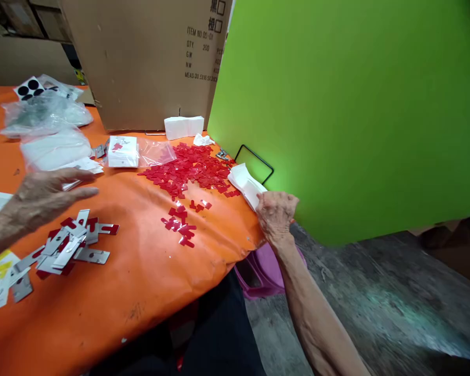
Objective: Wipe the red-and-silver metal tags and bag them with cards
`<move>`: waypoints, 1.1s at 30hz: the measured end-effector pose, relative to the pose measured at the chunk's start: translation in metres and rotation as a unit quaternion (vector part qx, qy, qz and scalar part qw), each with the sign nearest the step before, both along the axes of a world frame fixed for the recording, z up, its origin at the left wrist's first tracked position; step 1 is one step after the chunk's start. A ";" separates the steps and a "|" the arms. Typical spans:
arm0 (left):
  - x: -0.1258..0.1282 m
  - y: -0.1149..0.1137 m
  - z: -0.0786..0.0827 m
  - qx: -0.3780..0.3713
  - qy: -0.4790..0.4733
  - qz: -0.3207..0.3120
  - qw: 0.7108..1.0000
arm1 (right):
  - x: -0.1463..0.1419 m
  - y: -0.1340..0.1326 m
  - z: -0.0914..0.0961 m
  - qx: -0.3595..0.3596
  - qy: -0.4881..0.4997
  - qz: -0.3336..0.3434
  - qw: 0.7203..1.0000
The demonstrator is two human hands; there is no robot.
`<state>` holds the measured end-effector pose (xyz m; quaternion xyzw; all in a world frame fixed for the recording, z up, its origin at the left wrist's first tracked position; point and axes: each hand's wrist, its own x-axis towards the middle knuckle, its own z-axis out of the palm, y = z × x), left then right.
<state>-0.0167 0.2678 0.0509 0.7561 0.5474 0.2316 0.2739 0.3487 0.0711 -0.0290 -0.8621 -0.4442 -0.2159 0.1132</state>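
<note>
My right hand (276, 211) is closed at the near end of a long white stack of paper slips (243, 180) by the table's right edge; its fingertips are hidden. My left hand (49, 196) hovers with fingers stretched out and nothing between them. Below it lies a loose pile of flat metal strips (68, 245), mixed with red tabs. Many small red tabs (191, 167) are heaped at the table's middle, with a smaller cluster (180, 225) nearer to me. A clear plastic bag (154, 151) lies beside a white card stack (122, 151).
A tall cardboard box (149, 68) stands behind the orange table (141, 292). A large green panel (337, 115) leans along the right. Plastic bags (47, 112) sit at the back left. A purple stool (266, 269) is under the right edge.
</note>
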 end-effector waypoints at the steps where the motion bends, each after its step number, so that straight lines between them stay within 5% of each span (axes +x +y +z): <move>1: 0.010 -0.020 0.001 -0.032 -0.035 -0.014 0.999 | -0.005 -0.002 0.006 0.028 -0.006 0.012 1.000; 3: 0.036 -0.065 -0.001 -0.165 -0.153 -0.055 0.973 | -0.026 -0.008 0.019 0.081 -0.022 0.067 0.994; 6: 0.080 -0.124 -0.011 -0.406 -0.362 -0.081 0.835 | -0.077 -0.024 0.028 0.141 -0.051 0.243 0.958; 9: 0.102 -0.153 -0.028 -0.476 -0.442 -0.029 0.760 | -0.128 -0.045 0.026 0.140 -0.038 0.427 0.892; 12: 0.092 -0.157 -0.045 -0.429 -0.467 0.065 0.770 | -0.158 -0.066 0.023 0.148 0.042 0.484 0.861; 16: 0.058 -0.159 -0.055 -0.358 -0.495 0.190 0.768 | -0.176 -0.077 0.024 0.217 0.326 0.311 0.866; 18: 0.047 -0.165 -0.054 -0.337 -0.508 0.222 0.761 | -0.184 -0.075 0.024 0.183 0.537 0.208 0.797; 21: 0.041 -0.173 -0.050 -0.322 -0.525 0.235 0.753 | -0.198 -0.063 0.022 0.114 0.756 0.139 0.629; 23: 0.038 -0.174 -0.050 -0.318 -0.534 0.238 0.746 | -0.204 -0.055 0.020 0.114 0.799 0.118 0.579; 28: 0.025 -0.166 -0.061 -0.305 -0.532 0.225 0.757 | -0.202 -0.040 0.011 0.167 0.777 0.079 0.601; 33: 0.016 -0.165 -0.063 -0.087 -0.409 0.259 0.871 | -0.192 -0.034 0.007 0.217 0.731 0.071 0.643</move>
